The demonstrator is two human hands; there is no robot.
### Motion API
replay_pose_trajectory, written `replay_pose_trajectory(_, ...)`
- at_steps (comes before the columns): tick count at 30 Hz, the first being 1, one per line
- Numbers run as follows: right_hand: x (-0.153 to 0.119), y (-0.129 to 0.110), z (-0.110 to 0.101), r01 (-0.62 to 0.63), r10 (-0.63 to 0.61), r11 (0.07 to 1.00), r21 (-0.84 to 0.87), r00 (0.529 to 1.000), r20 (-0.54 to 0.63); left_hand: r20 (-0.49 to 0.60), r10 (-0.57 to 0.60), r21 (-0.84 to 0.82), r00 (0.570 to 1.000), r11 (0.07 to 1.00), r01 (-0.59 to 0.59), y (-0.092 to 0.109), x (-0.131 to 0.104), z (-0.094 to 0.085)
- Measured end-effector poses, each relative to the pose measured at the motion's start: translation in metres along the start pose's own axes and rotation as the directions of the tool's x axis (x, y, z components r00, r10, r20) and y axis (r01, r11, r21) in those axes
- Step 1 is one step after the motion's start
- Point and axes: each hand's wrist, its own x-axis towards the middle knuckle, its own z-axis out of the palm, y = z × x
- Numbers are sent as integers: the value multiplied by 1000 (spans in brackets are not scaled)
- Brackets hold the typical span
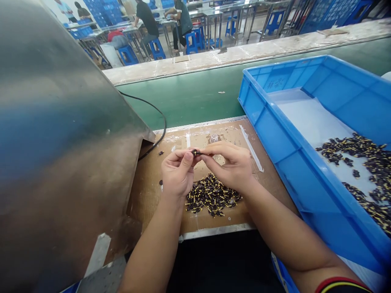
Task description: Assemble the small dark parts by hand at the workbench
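A small black-and-yellow part (195, 153) sits between the fingertips of both hands, above the cardboard-covered work surface (149, 191). My left hand (179, 173) pinches it from the left, thumb on top. From the right, my right hand (230, 162) has its thumb and index finger closed on the same part's dark, thin end. Just below the hands lies a pile of similar black-and-yellow parts (210, 197). The part's exact kind is too small to make out, and the fingers cover some of it.
A large blue crate (284, 134) on the right holds many more such parts (366, 162) on white sheeting. A metal housing (67, 134) rises at left, near a black cable (152, 106). Behind runs a green conveyor belt (189, 101); people sit and stand beyond it.
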Motion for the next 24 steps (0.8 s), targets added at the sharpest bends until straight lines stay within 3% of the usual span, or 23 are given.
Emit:
replay_pose_trajectory(5,-2,7,5,-147,146,974,170,989,18,4,-71,-54,997,996,71,-1,2,-1)
replay_pose_trajectory(12,-7,11,15,-161,177,964,210,982,-59,-22,-93,-90,995,992,91,-2,2,0)
replay_pose_trajectory(24,-2,15,13,-357,371,868,345,928,28,23,-175,-128,984,976,176,3,6,-1)
